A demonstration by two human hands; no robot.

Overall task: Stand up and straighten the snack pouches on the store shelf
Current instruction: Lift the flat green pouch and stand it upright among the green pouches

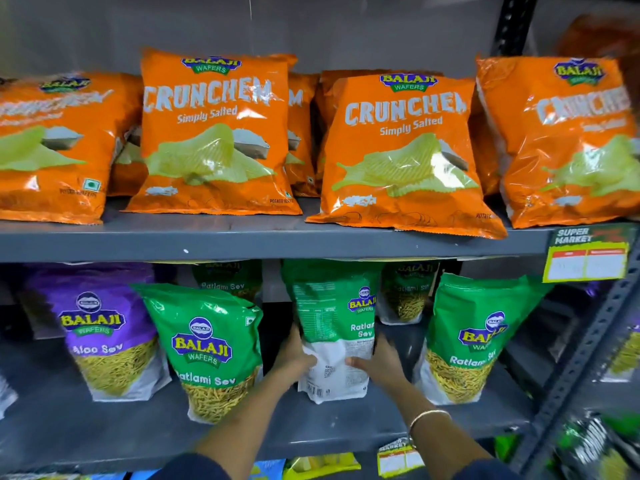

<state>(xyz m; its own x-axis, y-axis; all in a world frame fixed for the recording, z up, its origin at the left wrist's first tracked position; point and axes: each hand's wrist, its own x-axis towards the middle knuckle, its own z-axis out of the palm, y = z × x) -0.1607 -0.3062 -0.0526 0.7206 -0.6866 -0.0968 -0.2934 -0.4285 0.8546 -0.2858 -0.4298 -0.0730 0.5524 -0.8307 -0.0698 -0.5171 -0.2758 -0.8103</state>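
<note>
A green Ratlami Sev pouch (332, 317) stands upright in the middle of the lower shelf (346, 431), turned so its back and side panel face me. My left hand (294, 356) grips its left edge and my right hand (379, 363) grips its right edge, near the white lower part. Another green Ratlami Sev pouch (207, 348) stands to the left, leaning slightly. A third green pouch (474, 337) stands to the right. A purple Aloo Sev pouch (100, 327) stands further left. More green pouches (408, 289) sit behind.
The upper shelf (263, 240) holds a row of orange Crunchem chip bags (214, 133). A price tag (588, 258) hangs at the upper shelf's right end. A dark perforated upright (588, 358) bounds the right side. Further packets show below the lower shelf.
</note>
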